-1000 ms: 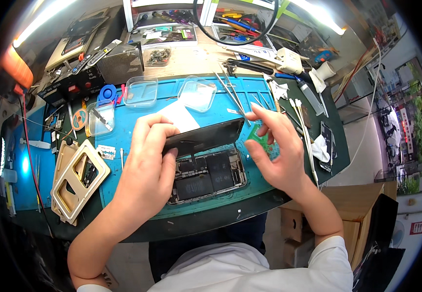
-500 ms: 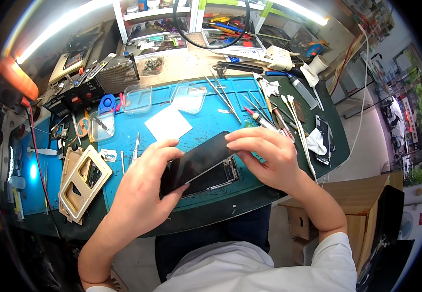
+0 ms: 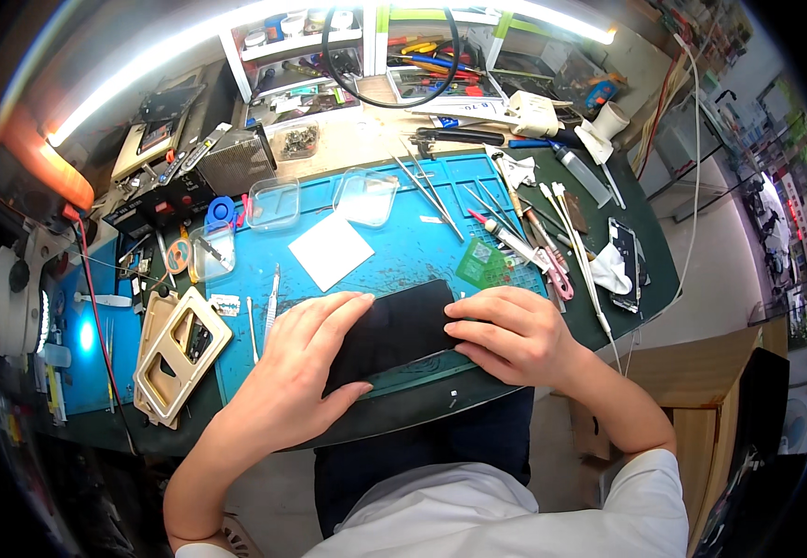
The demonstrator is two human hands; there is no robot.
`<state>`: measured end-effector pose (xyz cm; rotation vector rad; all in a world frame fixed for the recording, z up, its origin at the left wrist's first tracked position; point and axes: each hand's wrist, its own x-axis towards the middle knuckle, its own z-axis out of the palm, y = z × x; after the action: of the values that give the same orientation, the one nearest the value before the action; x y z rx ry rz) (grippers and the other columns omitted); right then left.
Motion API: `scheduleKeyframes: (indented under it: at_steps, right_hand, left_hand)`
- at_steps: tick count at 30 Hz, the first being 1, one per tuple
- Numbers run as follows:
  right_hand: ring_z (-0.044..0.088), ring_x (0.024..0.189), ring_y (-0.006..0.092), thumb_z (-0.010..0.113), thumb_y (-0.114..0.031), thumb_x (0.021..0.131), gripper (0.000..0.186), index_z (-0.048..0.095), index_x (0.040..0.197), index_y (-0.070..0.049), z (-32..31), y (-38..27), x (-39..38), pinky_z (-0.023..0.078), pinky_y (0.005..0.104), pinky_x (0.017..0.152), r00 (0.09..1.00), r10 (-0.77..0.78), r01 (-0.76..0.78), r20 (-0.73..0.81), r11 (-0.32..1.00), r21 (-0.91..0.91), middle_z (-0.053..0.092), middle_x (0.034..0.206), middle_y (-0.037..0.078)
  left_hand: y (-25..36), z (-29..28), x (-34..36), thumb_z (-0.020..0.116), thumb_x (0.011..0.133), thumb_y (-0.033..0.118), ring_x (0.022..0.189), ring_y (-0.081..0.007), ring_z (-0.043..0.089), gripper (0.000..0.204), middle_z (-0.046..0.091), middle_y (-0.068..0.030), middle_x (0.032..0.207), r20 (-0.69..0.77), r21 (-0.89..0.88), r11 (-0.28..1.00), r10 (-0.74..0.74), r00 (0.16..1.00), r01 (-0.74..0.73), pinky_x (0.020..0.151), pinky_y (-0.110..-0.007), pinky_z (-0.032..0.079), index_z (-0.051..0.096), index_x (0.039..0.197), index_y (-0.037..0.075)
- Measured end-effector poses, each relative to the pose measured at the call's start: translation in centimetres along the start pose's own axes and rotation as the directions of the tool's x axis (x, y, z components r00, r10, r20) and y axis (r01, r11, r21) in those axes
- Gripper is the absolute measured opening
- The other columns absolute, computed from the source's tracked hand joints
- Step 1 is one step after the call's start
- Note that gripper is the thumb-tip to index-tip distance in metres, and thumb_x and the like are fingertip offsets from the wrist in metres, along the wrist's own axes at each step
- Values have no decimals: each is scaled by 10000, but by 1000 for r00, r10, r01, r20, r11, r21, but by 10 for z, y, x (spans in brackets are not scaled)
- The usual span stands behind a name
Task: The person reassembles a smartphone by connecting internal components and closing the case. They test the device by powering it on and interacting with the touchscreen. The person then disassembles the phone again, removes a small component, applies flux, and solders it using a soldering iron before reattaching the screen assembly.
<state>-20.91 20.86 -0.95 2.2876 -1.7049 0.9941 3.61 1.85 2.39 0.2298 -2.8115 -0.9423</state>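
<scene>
A black phone screen lies level over the phone body, which it hides almost wholly, at the near edge of the blue mat. My left hand wraps its left end, fingers along the far edge and thumb at the near edge. At the right end, my right hand holds the edge with its fingertips, the thumb below. Beyond the phone are a white square pad and a green stencil plate. Tweezers lie just past my left hand.
Gold phone-shaped frames lie at left, near a razor blade. Clear plastic boxes stand farther back. Long tweezers, a syringe, white cables and another opened phone occupy the right side.
The screen was raised and tilted, with the phone's inside showing under it; now it lies down flat over the body. Both hands came lower with it. The green stencil plate is more exposed.
</scene>
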Motion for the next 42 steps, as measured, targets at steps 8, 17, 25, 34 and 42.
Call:
scheduleKeyframes:
  at_steps: [8,17,25,34,42]
  right_hand:
    - [724,918,255,821,-92,796,336,729,1117,-53,-7,2,-5,594,364,781,993,65,-67,-96,998,-22,737,1116,78]
    - [720,900,276,806,-97,850,300,748,1143,-74,-5,2,-4,585,365,782,912,248,-270,-327,962,-25,743,1082,95]
    - [713,851,266,800,-136,885,255,759,1129,-73,-1,2,-5,573,350,745,893,303,-318,-333,948,9,742,1033,88]
    - [720,859,263,796,-133,891,255,756,1133,-63,-1,2,-6,574,346,748,885,346,-355,-312,934,28,747,1038,94]
    - [725,877,274,797,-118,886,263,753,1137,-53,-2,1,-4,580,358,765,888,366,-373,-279,928,29,746,1045,107]
  left_hand:
    - [-7,-4,-1,891,756,76,1426,-389,441,971,491,-174,1530,56,-42,999,0,998,2,1192,-478,361,381,1582,50]
    - [-21,-16,-4,915,755,115,1330,-375,481,1041,536,-159,1468,88,-59,998,-13,996,18,1156,-445,399,325,1611,55]
    - [-33,-10,-5,941,640,51,1226,-297,519,1162,609,-124,1426,33,-77,995,68,997,-65,984,-389,485,324,1625,66]
    - [-29,-8,-4,942,616,46,1211,-325,561,1180,644,-152,1342,-27,-122,991,60,998,-63,1067,-414,505,313,1615,48]
    - [-36,-5,-4,953,609,60,1155,-326,573,1210,668,-170,1305,-40,-196,980,35,999,-43,1024,-415,526,286,1618,27]
